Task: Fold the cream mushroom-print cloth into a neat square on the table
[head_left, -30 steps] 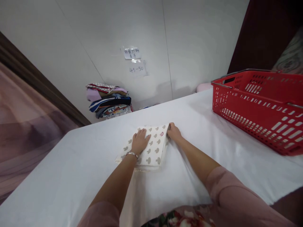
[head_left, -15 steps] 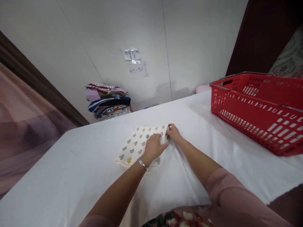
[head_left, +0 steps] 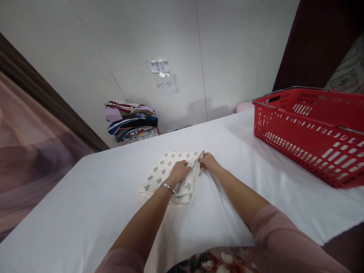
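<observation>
A folded cream cloth with a grey mouse-head print (head_left: 159, 172) lies in the middle of the white-covered table (head_left: 85, 212). My left hand (head_left: 179, 171), with a bracelet at the wrist, pinches the cloth's right edge and lifts it a little. My right hand (head_left: 208, 162) is closed on the same edge at its far right corner. Both hands meet at that side of the cloth.
A red plastic basket (head_left: 309, 129) with metal handles stands at the right of the table. A stack of folded clothes (head_left: 131, 121) rests against the white wall at the back left. Two paper labels (head_left: 162, 74) are stuck on the wall.
My left hand slid from the cloth's middle to its right edge and closed on it, raising the edge. My right hand stayed at the far right corner.
</observation>
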A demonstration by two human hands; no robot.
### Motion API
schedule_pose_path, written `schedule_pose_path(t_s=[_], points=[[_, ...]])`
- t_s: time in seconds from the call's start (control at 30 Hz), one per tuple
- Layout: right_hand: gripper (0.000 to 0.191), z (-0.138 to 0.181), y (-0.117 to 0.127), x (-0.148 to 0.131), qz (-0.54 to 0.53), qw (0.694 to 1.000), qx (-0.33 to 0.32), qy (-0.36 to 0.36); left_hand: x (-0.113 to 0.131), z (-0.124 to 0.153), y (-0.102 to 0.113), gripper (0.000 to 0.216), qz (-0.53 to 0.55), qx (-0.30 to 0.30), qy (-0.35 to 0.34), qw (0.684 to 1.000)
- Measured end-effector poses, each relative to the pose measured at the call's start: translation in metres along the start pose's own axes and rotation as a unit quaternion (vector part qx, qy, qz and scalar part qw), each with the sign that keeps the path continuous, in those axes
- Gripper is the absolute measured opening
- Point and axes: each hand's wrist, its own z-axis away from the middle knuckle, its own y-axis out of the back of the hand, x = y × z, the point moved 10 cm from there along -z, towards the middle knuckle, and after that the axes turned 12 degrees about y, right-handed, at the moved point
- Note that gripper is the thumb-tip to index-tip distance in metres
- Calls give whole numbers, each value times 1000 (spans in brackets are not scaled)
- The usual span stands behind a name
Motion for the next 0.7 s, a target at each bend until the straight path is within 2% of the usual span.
schedule_pose_path(t_s=[0.23, 0.57, 0.7], points=[[17, 29, -14, -6, -39, 998, -50, -5, -3, -1, -1, 17, 42, -13, 2, 999], [18, 37, -18, -14, -72, 997, -33, 26, -11, -5, -3, 8, 105, -29, 8, 994], [17, 41, -17, -14, -88, 995, -48, 21, -14, -6, -5, 7, 122, -31, 5, 992]])
